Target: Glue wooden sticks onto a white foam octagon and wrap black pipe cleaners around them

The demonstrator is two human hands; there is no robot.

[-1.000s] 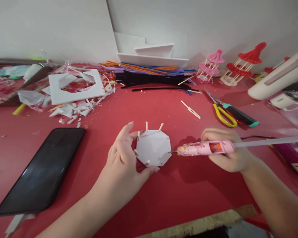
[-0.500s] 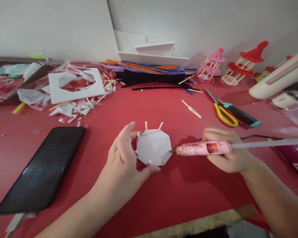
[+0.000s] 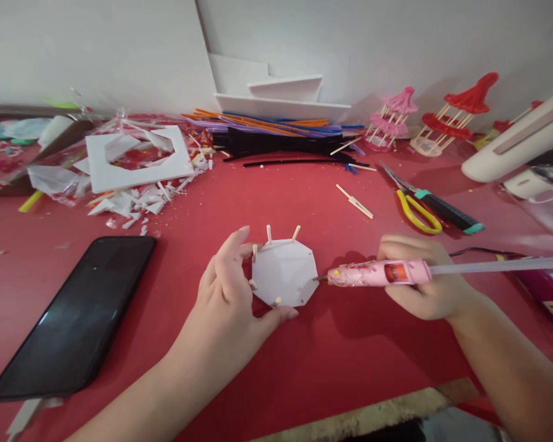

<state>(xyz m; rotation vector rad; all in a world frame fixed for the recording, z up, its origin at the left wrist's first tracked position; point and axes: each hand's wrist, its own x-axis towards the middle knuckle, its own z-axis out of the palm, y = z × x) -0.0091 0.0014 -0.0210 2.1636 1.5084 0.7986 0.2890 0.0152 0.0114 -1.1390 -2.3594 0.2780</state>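
A white octagonal foam board [image 3: 284, 273] lies on the red table, with several short wooden sticks [image 3: 296, 232] standing along its far, left and near edges. Small holes show near its right-hand corners. My left hand [image 3: 233, 285] curls round the board's left side, thumb at the near edge and fingers at the far left, gripping it. In my right hand [image 3: 417, 276] is a pink hot glue gun [image 3: 364, 273] with a long clear glue stick [image 3: 498, 265] out of its back. The gun's nozzle points left and meets the board's right edge.
A black phone [image 3: 76, 316] lies at left. Behind it are a cut-out white board [image 3: 138, 179] and scraps. Pipe cleaners [image 3: 276, 140] are piled at the back. Yellow-handled pliers [image 3: 417, 212], a cutter [image 3: 451, 212] and loose sticks [image 3: 356, 202] lie right, below small pink and red carousel-like models [image 3: 461, 116].
Hardly anything differs. The view has shifted slightly, and both hands keep their places, with the glue gun's nozzle still at the board's right edge.
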